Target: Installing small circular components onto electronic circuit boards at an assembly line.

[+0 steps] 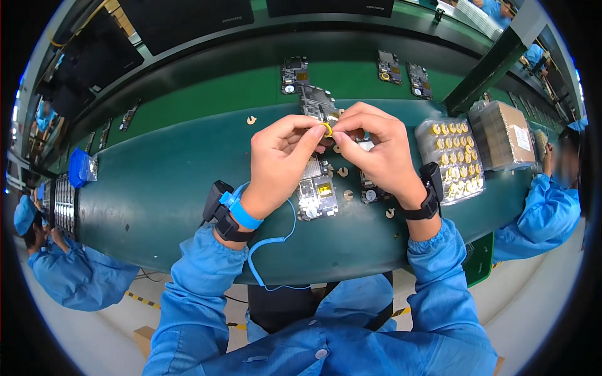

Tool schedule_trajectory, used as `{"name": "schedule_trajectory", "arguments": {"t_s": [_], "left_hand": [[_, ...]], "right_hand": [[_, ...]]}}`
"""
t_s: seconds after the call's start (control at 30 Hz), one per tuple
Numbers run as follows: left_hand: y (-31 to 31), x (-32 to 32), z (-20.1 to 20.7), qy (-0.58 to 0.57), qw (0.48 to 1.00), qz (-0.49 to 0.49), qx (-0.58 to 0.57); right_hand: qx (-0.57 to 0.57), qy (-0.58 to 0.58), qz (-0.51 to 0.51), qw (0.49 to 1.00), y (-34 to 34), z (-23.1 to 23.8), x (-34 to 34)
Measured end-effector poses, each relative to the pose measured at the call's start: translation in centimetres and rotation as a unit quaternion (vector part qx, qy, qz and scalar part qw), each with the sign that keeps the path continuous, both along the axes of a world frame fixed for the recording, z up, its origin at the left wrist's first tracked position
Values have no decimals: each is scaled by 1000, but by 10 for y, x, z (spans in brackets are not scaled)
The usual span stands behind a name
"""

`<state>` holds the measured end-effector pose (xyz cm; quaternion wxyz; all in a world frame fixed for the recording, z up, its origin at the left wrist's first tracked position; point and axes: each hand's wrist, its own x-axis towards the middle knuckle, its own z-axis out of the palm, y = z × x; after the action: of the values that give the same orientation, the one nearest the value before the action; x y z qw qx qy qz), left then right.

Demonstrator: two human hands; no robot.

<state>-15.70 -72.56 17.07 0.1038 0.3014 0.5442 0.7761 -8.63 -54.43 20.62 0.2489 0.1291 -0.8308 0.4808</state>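
Observation:
Over the middle of the bench, my left hand [279, 153] pinches a small round yellow-edged coin cell [327, 129] between thumb and fingertips. My right hand [379, 144] is closed in a pinch against the cell's right edge; whatever lies between those fingertips is too small to make out. Just beyond the fingers lies a circuit board [318, 100], partly covered by them. Below the hands rests another circuit board [318, 195] with a yellow patch. A further board [371, 193] is partly hidden under my right hand. Pale notched paper scraps [342, 172] are scattered around.
A clear tray [448, 194] with rows of yellow coin cells stands at right, beside a cardboard box [509, 135]. More boards [294, 75] lie on the green strip behind. A blue coiled cord [254, 260] runs from my left wrist. Co-workers [539, 213] sit at both sides.

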Motion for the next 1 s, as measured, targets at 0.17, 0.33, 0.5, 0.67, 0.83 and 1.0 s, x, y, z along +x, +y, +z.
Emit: {"name": "schedule_trajectory", "arguments": {"t_s": [0.17, 0.33, 0.5, 0.67, 0.83, 1.0], "left_hand": [[-7, 6, 4, 91, 985, 110, -94], [-17, 9, 6, 89, 984, 112, -102], [-1, 8, 3, 105, 986, 84, -95], [-7, 3, -5, 122, 984, 95, -87], [-8, -1, -3, 97, 986, 105, -86], [-13, -21, -2, -13, 993, 119, -13]], "right_hand": [[-15, 55, -12, 998, -11, -5, -3], [-68, 106, 14, 992, -23, -13, -13], [-70, 99, 1, 993, -11, -14, -5], [-80, 122, 10, 989, -17, -11, -7], [-143, 80, 25, 986, -14, -9, -6], [-189, 53, -31, 980, 1, 6, -4]]}}
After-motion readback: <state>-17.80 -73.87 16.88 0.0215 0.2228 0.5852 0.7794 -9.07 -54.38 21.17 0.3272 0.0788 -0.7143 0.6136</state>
